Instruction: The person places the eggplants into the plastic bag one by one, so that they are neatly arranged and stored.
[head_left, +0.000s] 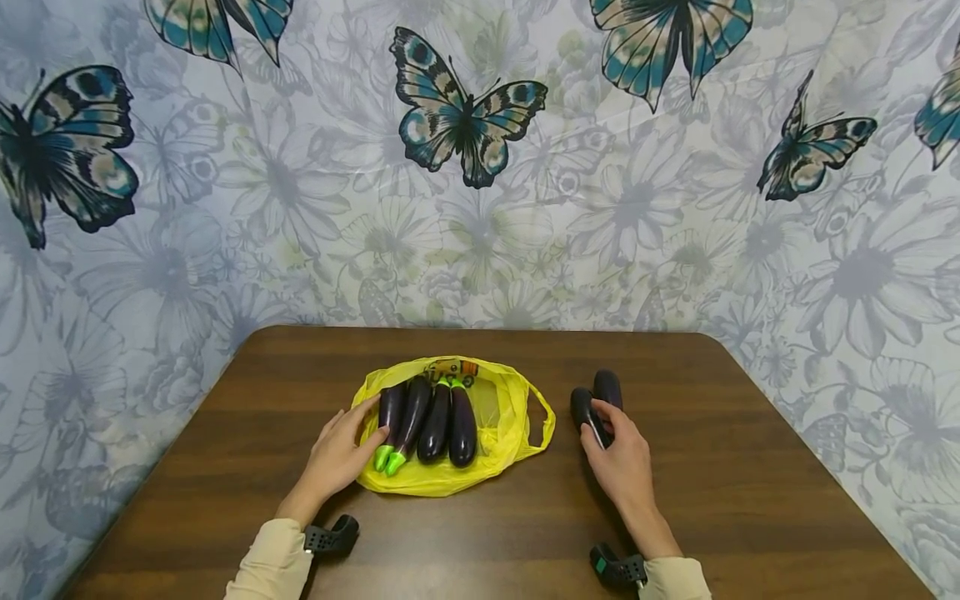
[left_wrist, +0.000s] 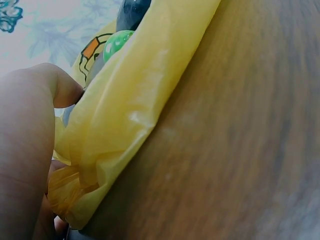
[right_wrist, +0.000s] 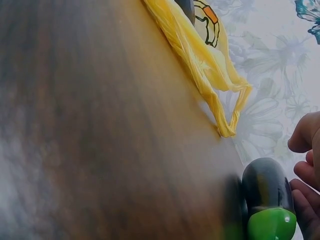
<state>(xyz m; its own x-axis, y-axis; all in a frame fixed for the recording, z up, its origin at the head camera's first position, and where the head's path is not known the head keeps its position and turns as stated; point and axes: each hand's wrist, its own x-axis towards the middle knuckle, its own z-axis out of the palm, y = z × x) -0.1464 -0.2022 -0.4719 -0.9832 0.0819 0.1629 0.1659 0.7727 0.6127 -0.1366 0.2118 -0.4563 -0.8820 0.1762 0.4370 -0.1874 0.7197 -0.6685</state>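
Observation:
A yellow plastic bag [head_left: 480, 467] lies wide open on the brown table, with several glossy dark eggplants [head_left: 437, 425] side by side inside, their caps bright green. At the bag's left rim, my left hand [head_left: 337, 450] holds the edge, the thumb over the leftmost eggplant [head_left: 390, 408] and the fingers mostly hidden behind the plastic. To the right of the bag, two more eggplants lie close together. My right hand [head_left: 622, 458] is over the nearer eggplant [right_wrist: 270, 190], its fingers loosely bent beside it and the thumb apart. The farther eggplant [head_left: 607, 386] lies just beyond the fingers.
The brown wooden table [head_left: 675, 383] has rounded far corners and reaches back to a wall [head_left: 525, 275] covered in flowers and butterflies. A loop handle [head_left: 542, 417] of the bag points towards the right hand. Dark bands [head_left: 333, 536] with cameras sit at both wrists.

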